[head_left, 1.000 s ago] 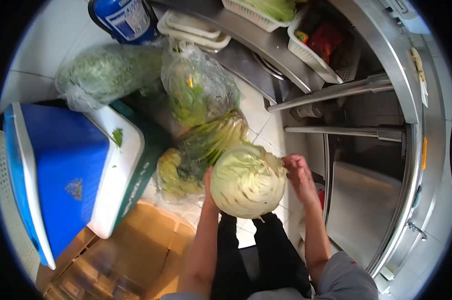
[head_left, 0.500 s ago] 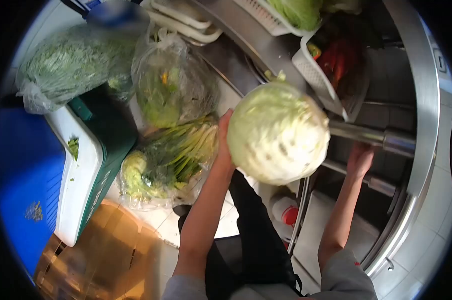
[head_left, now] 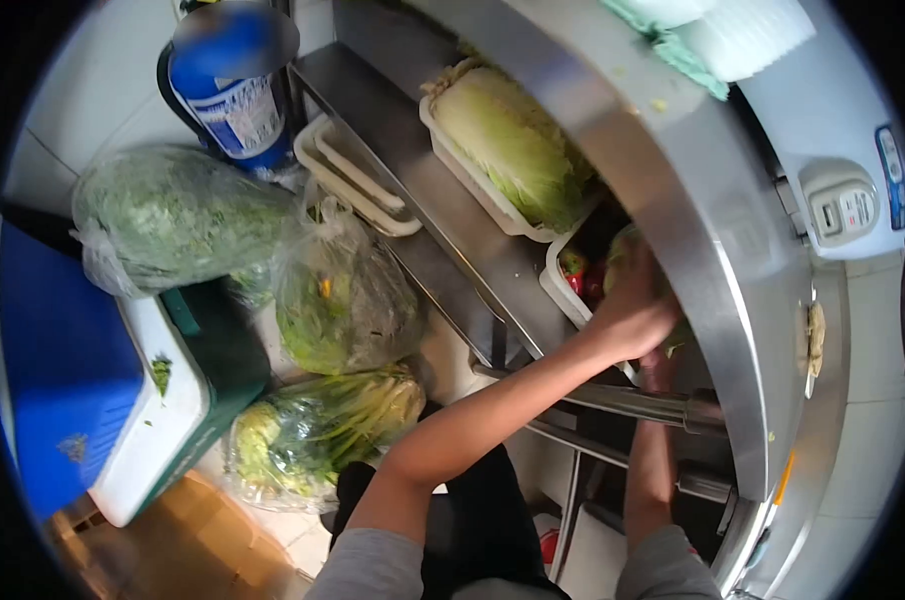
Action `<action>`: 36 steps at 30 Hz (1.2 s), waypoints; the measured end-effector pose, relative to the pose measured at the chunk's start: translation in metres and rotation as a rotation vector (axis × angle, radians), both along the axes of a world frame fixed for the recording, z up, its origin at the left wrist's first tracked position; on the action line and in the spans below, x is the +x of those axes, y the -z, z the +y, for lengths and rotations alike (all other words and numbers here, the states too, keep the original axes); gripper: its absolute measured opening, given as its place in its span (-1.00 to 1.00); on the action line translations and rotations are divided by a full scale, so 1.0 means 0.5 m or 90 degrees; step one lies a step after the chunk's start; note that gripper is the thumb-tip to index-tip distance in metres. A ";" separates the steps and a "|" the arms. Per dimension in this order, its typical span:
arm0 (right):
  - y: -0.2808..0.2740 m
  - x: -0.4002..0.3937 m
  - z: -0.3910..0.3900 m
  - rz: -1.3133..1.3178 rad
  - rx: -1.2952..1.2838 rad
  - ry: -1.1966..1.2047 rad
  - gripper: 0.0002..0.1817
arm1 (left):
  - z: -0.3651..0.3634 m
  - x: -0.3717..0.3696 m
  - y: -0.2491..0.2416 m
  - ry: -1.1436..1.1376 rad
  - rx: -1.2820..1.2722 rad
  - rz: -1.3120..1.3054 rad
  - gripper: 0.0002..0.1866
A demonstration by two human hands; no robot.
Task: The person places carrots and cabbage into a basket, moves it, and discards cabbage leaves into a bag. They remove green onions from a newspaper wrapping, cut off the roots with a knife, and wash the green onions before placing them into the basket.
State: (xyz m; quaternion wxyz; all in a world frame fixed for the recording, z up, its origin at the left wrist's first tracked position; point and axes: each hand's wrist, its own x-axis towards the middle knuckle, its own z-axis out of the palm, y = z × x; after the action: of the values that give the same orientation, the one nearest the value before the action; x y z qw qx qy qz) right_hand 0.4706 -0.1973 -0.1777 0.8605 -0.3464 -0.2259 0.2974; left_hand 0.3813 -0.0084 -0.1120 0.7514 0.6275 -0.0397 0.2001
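Note:
On the shelf under the steel counter, my left hand (head_left: 641, 315) is curled over a round cabbage (head_left: 625, 250). Only shaded green edges of it show around the hand, and my fingertips are hidden. Just below, my right hand (head_left: 657, 372) reaches up past the metal rail (head_left: 623, 400), its fingers hidden behind my left hand and the cabbage. Beside my left hand stands a white basket (head_left: 563, 290) with red peppers (head_left: 585, 280). A napa cabbage (head_left: 513, 140) lies in another white basket (head_left: 463, 185) farther back.
The counter edge (head_left: 713, 260) overhangs my hands. Bagged greens (head_left: 183, 220), a second vegetable bag (head_left: 343, 290) and bagged green stalks (head_left: 353, 420) stand at left. Near them are a green-and-white cooler box (head_left: 183, 400), a blue bin (head_left: 63, 370) and a blue cylinder (head_left: 235, 100).
My left hand has carried the cabbage right and under the counter, onto the shelf by the pepper basket. My right hand has come in beside it. The view has shifted, showing more of the countertop.

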 end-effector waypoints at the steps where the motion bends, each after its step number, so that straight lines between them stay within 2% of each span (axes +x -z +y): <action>1: 0.003 0.012 0.016 0.006 0.023 -0.037 -0.46 | -0.003 0.023 0.000 -0.015 0.044 -0.035 -0.20; 4: 0.012 0.055 0.050 0.026 0.065 -0.109 -0.46 | -0.007 0.052 0.031 -0.148 0.057 0.003 -0.19; 6: -0.003 0.099 0.068 0.069 0.077 -0.080 -0.46 | 0.000 0.049 0.068 -0.256 0.112 0.079 -0.19; 8: -0.039 0.143 0.094 0.162 0.080 0.075 -0.40 | -0.002 0.043 0.128 -0.285 0.214 0.145 -0.23; 9: -0.057 0.165 0.106 0.201 0.077 0.155 -0.38 | -0.019 0.046 0.163 -0.318 0.340 0.149 -0.27; 11: -0.097 0.210 0.127 0.173 0.039 0.120 -0.36 | -0.039 0.058 0.218 -0.384 0.609 0.141 -0.34; 14: -0.161 0.212 0.188 0.050 -0.052 0.349 -0.36 | -0.046 0.053 0.221 -0.338 0.648 0.162 -0.45; 15: -0.172 0.219 0.199 -0.018 -0.055 0.319 -0.36 | -0.045 0.052 0.224 -0.390 0.638 0.138 -0.51; 17: -0.192 0.248 0.208 -0.156 -0.060 0.256 -0.36 | -0.044 0.053 0.227 -0.368 0.655 0.146 -0.51; 20: -0.233 0.360 0.173 -0.443 -0.191 0.356 -0.38 | -0.038 0.056 0.224 -0.340 0.648 0.149 -0.52; 23: -0.199 0.346 0.110 -0.414 -0.437 0.509 -0.39 | -0.041 0.059 0.229 -0.350 0.629 0.131 -0.53; 26: -0.137 0.304 0.062 -0.304 -0.441 0.501 -0.41 | -0.039 0.061 0.226 -0.365 0.586 0.103 -0.54; 28: -0.105 0.249 0.092 -0.280 -0.491 0.402 -0.44 | -0.046 0.061 0.232 -0.391 0.552 0.082 -0.54; 29: -0.098 0.233 0.110 -0.273 -0.514 0.347 -0.46 | -0.047 0.060 0.235 -0.398 0.513 0.053 -0.57; 32: -0.116 0.248 0.105 -0.291 -0.448 0.219 -0.46 | -0.023 -0.003 0.226 -0.383 0.308 -0.104 -0.60; 36: -0.123 0.212 0.073 -0.240 -0.500 0.278 -0.44 | -0.039 -0.184 0.273 -0.370 0.184 0.043 -0.62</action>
State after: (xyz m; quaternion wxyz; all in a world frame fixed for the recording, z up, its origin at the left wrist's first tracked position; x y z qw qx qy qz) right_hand 0.5768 -0.1609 -0.1164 0.6513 -0.7320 -0.1704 0.1049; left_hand 0.2894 -0.0280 -0.2486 0.5666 0.7191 0.1380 0.3779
